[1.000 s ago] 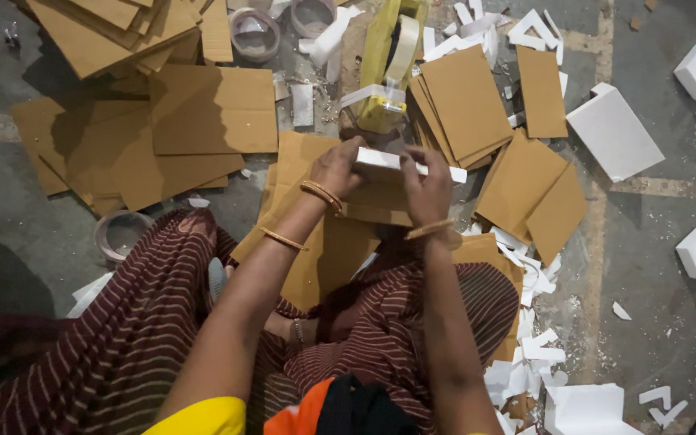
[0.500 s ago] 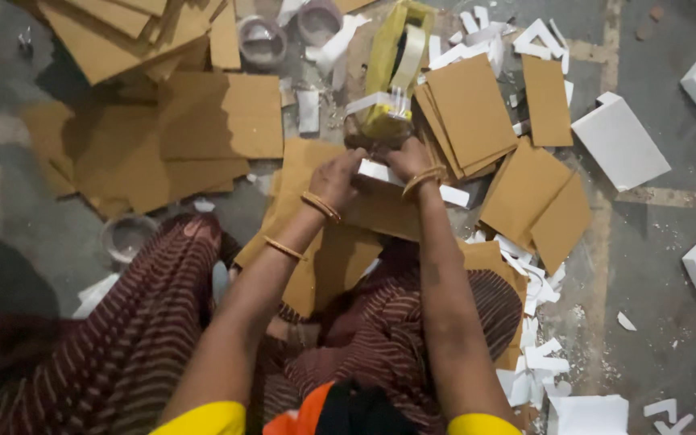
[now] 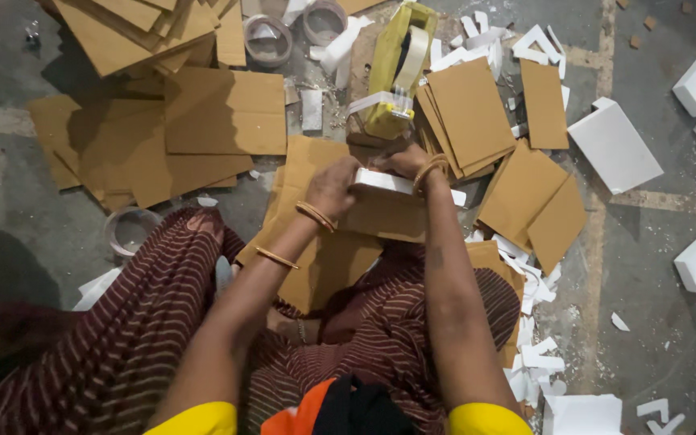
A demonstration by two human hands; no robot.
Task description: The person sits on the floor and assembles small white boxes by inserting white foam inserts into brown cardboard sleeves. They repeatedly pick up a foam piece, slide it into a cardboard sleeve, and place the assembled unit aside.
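- I note my left hand (image 3: 333,187) curled around the left end of a white foam strip (image 3: 386,183), held over a cardboard sheet (image 3: 380,217) above the lap
- I judge the strip light, stiff, crumbly; hold both ends
- My right hand (image 3: 403,161) pinches its far edge

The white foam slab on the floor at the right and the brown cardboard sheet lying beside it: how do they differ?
The white foam slab is white and visibly thick, with a side edge showing; the brown cardboard sheet is brown and thin. The slab is wider and lies tilted; the sheet is a narrow strip lying nearly straight. Both are rectangular, lie flat on the grey floor, and are untouched by the hands.
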